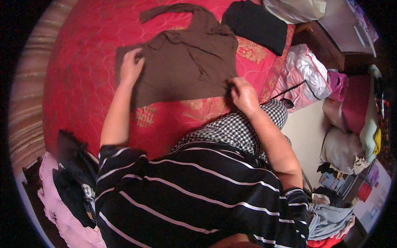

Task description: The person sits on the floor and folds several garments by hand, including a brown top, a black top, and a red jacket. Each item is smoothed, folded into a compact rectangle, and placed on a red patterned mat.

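Observation:
A brown long-sleeved top (173, 68) lies spread on a red bedspread (83, 77) before me. One sleeve stretches away towards the far left, and creases run across the body of the top. My left hand (131, 66) rests at the garment's left part, fingers curled; whether they pinch the cloth is unclear. At the near right corner, the fingers of my right hand (245, 96) are closed on the edge of the cloth. Beyond the top, to the right, sits a folded black garment (254, 26).
A clear plastic bag with pink contents (305, 74) stands beside the bed at right. Further right are a pink container (356, 102) and a grey bag (339, 150). Piled clothes (328, 214) lie at lower right. Black clothing (71, 189) rests on pink fabric (51, 201) at lower left.

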The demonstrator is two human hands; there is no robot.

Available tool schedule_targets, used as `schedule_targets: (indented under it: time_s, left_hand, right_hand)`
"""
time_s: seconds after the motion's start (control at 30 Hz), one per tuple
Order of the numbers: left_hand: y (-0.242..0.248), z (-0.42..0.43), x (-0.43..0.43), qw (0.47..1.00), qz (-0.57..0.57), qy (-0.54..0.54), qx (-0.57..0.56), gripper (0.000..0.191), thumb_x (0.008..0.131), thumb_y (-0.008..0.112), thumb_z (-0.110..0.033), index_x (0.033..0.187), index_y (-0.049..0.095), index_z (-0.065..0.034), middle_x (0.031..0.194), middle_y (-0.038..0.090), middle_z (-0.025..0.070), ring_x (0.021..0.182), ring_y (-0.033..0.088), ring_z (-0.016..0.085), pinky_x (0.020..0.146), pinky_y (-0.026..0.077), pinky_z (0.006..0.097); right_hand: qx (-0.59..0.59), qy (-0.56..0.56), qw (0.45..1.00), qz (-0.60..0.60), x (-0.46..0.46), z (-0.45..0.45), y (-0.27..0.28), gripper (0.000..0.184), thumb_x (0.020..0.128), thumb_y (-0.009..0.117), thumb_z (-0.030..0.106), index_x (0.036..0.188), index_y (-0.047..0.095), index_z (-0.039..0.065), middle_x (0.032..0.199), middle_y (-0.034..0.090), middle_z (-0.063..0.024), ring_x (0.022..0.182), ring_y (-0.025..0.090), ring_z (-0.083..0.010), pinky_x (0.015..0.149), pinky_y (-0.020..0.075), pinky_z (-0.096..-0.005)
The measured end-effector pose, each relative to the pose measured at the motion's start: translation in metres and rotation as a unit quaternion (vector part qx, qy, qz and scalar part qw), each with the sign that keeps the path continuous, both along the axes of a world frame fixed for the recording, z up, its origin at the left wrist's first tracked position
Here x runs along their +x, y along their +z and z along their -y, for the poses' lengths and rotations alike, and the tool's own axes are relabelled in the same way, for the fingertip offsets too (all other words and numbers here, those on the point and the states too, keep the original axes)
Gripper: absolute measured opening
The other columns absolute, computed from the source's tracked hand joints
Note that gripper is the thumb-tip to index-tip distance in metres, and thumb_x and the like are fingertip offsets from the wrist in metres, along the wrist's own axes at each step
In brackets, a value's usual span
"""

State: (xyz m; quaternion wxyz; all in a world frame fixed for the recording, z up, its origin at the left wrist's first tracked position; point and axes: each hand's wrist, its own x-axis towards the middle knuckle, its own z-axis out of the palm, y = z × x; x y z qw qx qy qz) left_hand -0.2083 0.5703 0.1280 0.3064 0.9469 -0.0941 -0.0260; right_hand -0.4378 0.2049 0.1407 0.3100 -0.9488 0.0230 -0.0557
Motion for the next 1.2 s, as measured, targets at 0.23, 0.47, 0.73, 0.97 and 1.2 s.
schedule_targets:
  time_s: [0.23,0.47,0.73,0.97,1.2]
  left_hand:
    - [-0.018,0.068,0.072,0.996,-0.062,0.070,-0.012,0.028,0.089,0.063,-0.022,0.115,0.067,-0.0119,0.097,0.070,0.0108,0.089,0.069,0.025,0.085,0.051,0.0355]
    - [0.070,0.046,-0.015,0.965,0.233,-0.068,-0.104,0.019,0.090,0.061,-0.005,0.108,0.067,-0.0073,0.106,0.068,0.0100,0.100,0.065,0.019,0.088,0.049,0.0306]
    - [0.009,-0.070,-0.132,0.993,0.056,-0.059,0.089,0.028,0.084,0.059,0.001,0.109,0.066,-0.0087,0.129,0.058,0.0134,0.129,0.048,0.033,0.109,0.037,0.0429]
    - [0.014,-0.011,-0.117,0.988,0.107,-0.113,0.022,0.028,0.084,0.057,-0.001,0.110,0.066,-0.0080,0.122,0.063,0.0133,0.121,0.054,0.033,0.104,0.042,0.0414]
    - [0.009,0.052,-0.031,0.984,0.140,-0.107,-0.017,0.021,0.083,0.055,-0.002,0.096,0.070,-0.0093,0.105,0.068,0.0090,0.102,0.061,0.032,0.092,0.048,0.0396]
  right_hand:
    - [-0.017,0.058,0.998,-0.014,0.011,-0.018,-0.017,0.037,0.080,0.059,0.004,0.117,0.060,0.002,0.123,0.058,-0.0181,0.109,0.058,-0.0371,0.094,0.0485,-0.0434]
    - [-0.021,0.023,0.997,-0.068,0.018,-0.015,-0.020,0.050,0.080,0.061,0.007,0.130,0.053,0.005,0.135,0.050,-0.0171,0.114,0.055,-0.0381,0.098,0.0464,-0.0451]
    - [-0.049,0.000,0.994,-0.097,0.021,-0.022,-0.014,0.052,0.083,0.061,0.010,0.134,0.050,0.008,0.141,0.044,-0.0157,0.118,0.052,-0.0383,0.100,0.0453,-0.0447]
    - [-0.081,0.072,0.993,0.034,0.032,-0.029,0.006,0.048,0.085,0.062,0.012,0.132,0.052,0.009,0.139,0.048,-0.0139,0.119,0.052,-0.0352,0.100,0.0436,-0.0446]
    - [-0.173,0.162,0.965,-0.114,0.025,-0.029,-0.025,0.067,0.093,0.056,0.037,0.151,0.031,0.013,0.158,0.023,-0.0106,0.144,0.025,-0.0328,0.116,0.0231,-0.0501]
